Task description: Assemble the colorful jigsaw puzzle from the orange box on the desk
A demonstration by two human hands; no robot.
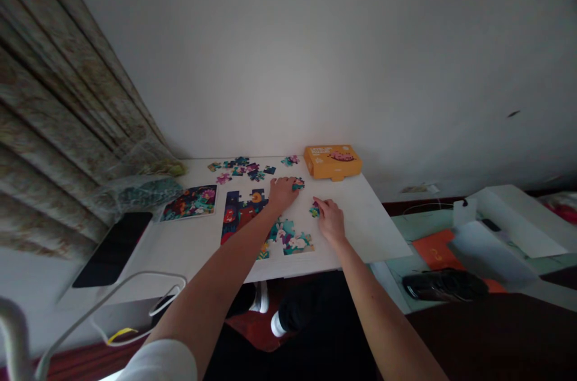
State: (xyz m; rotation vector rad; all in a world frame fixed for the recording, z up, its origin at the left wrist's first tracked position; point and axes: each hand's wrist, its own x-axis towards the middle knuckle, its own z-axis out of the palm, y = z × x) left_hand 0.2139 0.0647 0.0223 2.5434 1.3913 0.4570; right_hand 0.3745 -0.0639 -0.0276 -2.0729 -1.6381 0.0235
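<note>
Pinching a loose puzzle piece (314, 210) between the fingertips of your right hand (330, 220), you work just right of the part-built puzzle (246, 219), while your open left hand (282, 194) touches another piece (298, 184) on the desk (360, 231).

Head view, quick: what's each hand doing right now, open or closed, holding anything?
Left hand: open, fingers resting on a jigsaw piece.
Right hand: closed, pinching another jigsaw piece.
</note>
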